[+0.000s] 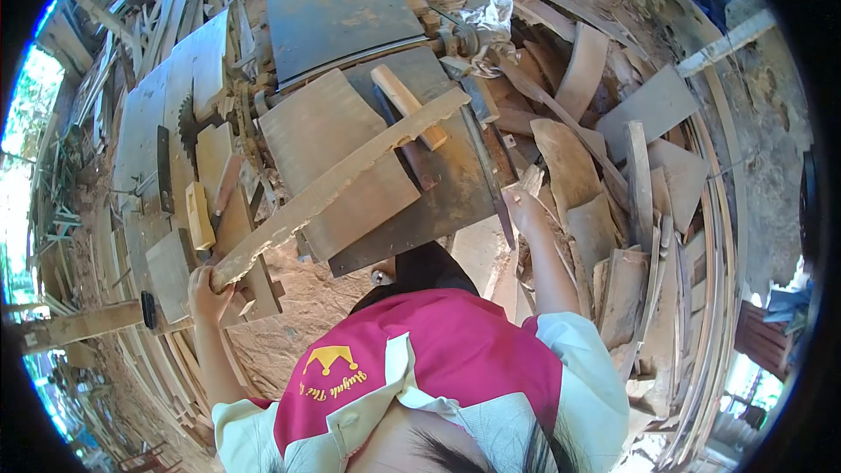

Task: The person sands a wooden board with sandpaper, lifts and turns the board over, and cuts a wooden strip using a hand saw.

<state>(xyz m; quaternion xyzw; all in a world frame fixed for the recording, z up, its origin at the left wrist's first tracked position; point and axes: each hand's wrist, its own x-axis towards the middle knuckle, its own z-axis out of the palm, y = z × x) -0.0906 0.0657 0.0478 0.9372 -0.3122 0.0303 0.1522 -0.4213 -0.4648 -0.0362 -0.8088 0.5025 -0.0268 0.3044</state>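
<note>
My left hand (pixel 210 298) grips the near end of a long wooden board (pixel 337 193) with a rough, wavy edge. The board slants up to the right over a wide flat wooden panel (pixel 337 153), and its far end overlaps a short wood block (pixel 408 107). Beneath them is a dark metal machine table (pixel 455 180). To the right of the table edge, my right hand (pixel 526 213) has its fingers curled, beside a pale wood piece (pixel 531 179); what it holds I cannot make out.
A toothed circular saw blade (pixel 187 127) stands up from a bench at the left, near a yellowish wood block (pixel 200 215). Behind the panel lies another metal table plate (pixel 342 13). Offcuts (pixel 569 158) are heaped on the right, and sawdust (pixel 302 298) covers the floor.
</note>
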